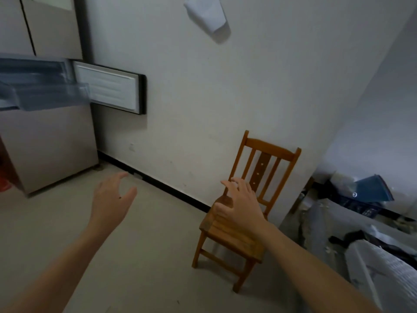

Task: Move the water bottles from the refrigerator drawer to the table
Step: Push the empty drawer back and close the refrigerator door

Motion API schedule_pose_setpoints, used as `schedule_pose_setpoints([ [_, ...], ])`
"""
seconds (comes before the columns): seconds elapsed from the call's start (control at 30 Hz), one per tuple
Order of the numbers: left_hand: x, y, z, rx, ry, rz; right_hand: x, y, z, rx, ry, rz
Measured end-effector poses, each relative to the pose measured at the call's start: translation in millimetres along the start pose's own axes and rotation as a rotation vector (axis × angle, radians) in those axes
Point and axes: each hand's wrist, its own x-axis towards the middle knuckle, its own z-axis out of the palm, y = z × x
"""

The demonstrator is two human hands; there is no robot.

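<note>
The person's left hand [110, 199] was stretched out in front with its fingers straight and loosely spread, the thumb apart from them, and it held nothing. The right hand [239, 206] was also out in front, palm down, fingers fanned wide and slightly bent, and likewise empty. In the head view it overlapped the seat and lower back of a small wooden chair [270, 149]; whether it touched the wood could not be told.

The refrigerator [52, 141] stood at the left, against the pale wall [203, 98]. Its translucent drawer [45, 91] stood pulled out towards the camera, well apart from both hands and higher than them in the view. The drawer was smeared by blur, so no water bottles could be made out in it. Just beside the drawer, a small compartment door [108, 89] with a white inner lining hung open along the wall.

The chair stood on the light floor [146, 256] with its back to the wall, where a black baseboard [171, 188] ran along the bottom. A white cloth [207, 14] hung high on the wall. At the right edge lay a heap of bags and boxes [365, 199], too jumbled to name.
</note>
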Motion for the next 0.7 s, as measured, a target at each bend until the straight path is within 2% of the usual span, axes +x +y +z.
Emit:
schedule_pose_setpoints([
  [0.2, 104.6, -17.7, 50.3, 0.037, -0.015, 0.030, 114.7, 22.9, 2.4, -0.127, -0.021, -0.027],
  [0.5, 198.3, -38.6, 97.5, 0.118, -0.005, 0.027, 235.6, 49.5, 46.1, -0.061, 0.000, -0.084],
  [0.7, 276.8, -44.8, 118.3, 0.199, 0.110, -0.006, 342.9, 66.3, 58.3, 0.021, 0.068, -0.218],
])
